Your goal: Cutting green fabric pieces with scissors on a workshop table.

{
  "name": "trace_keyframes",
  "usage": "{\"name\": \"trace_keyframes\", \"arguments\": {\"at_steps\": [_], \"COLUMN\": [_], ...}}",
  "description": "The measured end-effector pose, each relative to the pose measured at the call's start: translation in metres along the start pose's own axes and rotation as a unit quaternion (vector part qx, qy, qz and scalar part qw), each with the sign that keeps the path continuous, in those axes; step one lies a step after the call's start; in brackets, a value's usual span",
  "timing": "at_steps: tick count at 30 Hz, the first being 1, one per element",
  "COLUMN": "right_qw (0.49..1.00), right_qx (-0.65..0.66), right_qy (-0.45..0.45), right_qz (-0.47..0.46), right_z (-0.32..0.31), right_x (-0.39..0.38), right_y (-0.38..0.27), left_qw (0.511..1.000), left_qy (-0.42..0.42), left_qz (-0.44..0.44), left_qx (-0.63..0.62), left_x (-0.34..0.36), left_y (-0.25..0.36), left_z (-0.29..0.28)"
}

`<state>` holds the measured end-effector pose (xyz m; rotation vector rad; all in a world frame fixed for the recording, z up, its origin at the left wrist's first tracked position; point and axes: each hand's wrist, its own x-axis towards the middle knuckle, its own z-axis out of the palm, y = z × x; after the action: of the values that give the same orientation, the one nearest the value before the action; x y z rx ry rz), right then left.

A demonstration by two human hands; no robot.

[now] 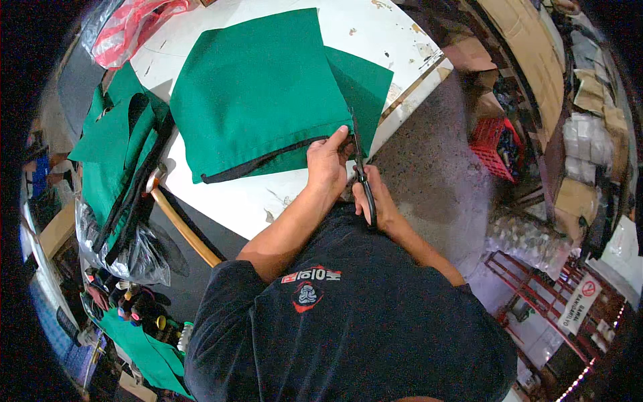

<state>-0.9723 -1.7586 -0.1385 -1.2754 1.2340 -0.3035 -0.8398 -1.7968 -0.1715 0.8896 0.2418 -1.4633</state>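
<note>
A large green fabric piece (258, 80) with a black strip (258, 161) along its near edge lies on the white table. My left hand (328, 161) pinches its near right corner, thumb on top. Black-handled scissors (362, 175) are in my right hand (378, 194), fingers wrapped around the handles. Their blades point away from me, right at the fabric's corner beside my left thumb. Whether the blades touch the cloth I cannot tell. Another green piece (365, 77) shows from under the first at the right.
The white table (221, 208) has a worn right edge. More green cloth with black edging (117, 147) hangs at the left, near a curved wooden bar (184, 224). A striped plastic bag (134, 30) sits far left. On the floor at right stands a red crate (492, 151).
</note>
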Motion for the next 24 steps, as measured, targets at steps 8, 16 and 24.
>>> {"name": "trace_keyframes", "arguments": {"at_steps": [8, 16, 24], "right_qw": [0.999, 0.994, 0.997], "right_qx": [-0.027, -0.068, -0.053], "right_qy": [0.008, 0.05, 0.042], "right_qz": [-0.021, -0.069, -0.028], "right_z": [0.002, 0.008, 0.011], "right_x": [0.001, 0.003, 0.001], "right_y": [0.016, 0.023, 0.016], "left_qw": [0.999, 0.999, 0.997], "left_qy": [0.028, 0.028, 0.044], "left_qz": [0.015, 0.029, 0.013], "left_qx": [0.026, 0.028, 0.056], "left_x": [-0.001, -0.006, -0.002], "left_y": [0.0, 0.0, 0.0], "left_z": [0.004, 0.004, 0.001]}}
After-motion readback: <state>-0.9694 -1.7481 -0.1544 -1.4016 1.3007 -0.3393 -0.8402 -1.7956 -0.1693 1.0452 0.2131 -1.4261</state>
